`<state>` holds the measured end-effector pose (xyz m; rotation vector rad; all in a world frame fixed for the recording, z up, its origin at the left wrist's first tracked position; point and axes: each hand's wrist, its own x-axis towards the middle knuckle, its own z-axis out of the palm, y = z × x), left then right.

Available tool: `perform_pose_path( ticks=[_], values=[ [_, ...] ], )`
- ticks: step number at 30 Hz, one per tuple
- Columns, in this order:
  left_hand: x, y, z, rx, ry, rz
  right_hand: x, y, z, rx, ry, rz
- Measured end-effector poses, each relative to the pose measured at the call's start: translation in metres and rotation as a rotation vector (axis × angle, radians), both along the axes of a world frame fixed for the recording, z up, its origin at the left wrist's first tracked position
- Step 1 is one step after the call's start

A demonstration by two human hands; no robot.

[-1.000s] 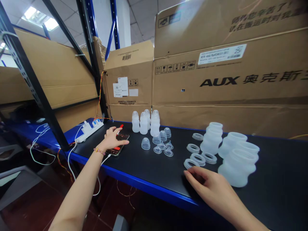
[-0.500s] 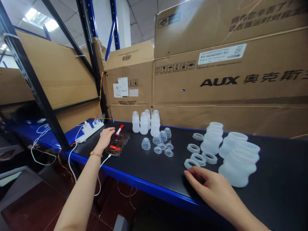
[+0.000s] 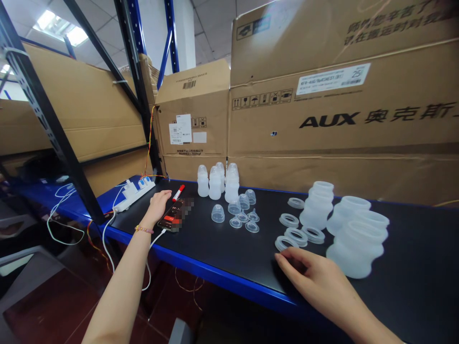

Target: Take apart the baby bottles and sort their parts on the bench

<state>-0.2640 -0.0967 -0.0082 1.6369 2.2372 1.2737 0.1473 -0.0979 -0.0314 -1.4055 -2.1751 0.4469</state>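
Observation:
My left hand (image 3: 159,206) lies on the table with its fingers stretched out, beside a phone (image 3: 172,215) and a red marker (image 3: 178,193). It holds nothing. My right hand (image 3: 311,274) rests near the table's front edge, fingers curled, thumb and index tips close together, with nothing visible between them. Just beyond its fingertips lie several translucent rings (image 3: 289,220). Behind it stand stacks of frosted bottle bodies (image 3: 355,251). In the middle are clear dome caps (image 3: 217,213) and bottle nipples (image 3: 252,226). Several capped baby bottles (image 3: 202,181) stand upright farther back.
Large cardboard sheets (image 3: 344,136) wall off the back of the black table (image 3: 218,258). A white power strip (image 3: 134,195) with plugs sits at the left, beside a black rack post (image 3: 68,157). A white charging cable (image 3: 157,239) runs from the phone over the blue front edge.
The camera view has shifted very slightly. Both hands and the things on the table stay where they were.

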Motion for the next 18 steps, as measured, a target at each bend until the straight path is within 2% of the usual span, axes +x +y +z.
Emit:
perform_pose_path(
  ticks=[10,14,18],
  values=[
    [-0.006,-0.001,-0.009,-0.014,-0.026,0.023,-0.002,-0.001,0.003,0.020,0.024,0.011],
    [-0.002,-0.005,-0.008,-0.039,-0.038,0.018,-0.001,-0.001,0.003,0.019,0.014,0.006],
    [0.005,-0.012,-0.007,-0.107,-0.056,0.079,-0.001,-0.002,0.004,0.015,0.008,0.004]
  ],
)
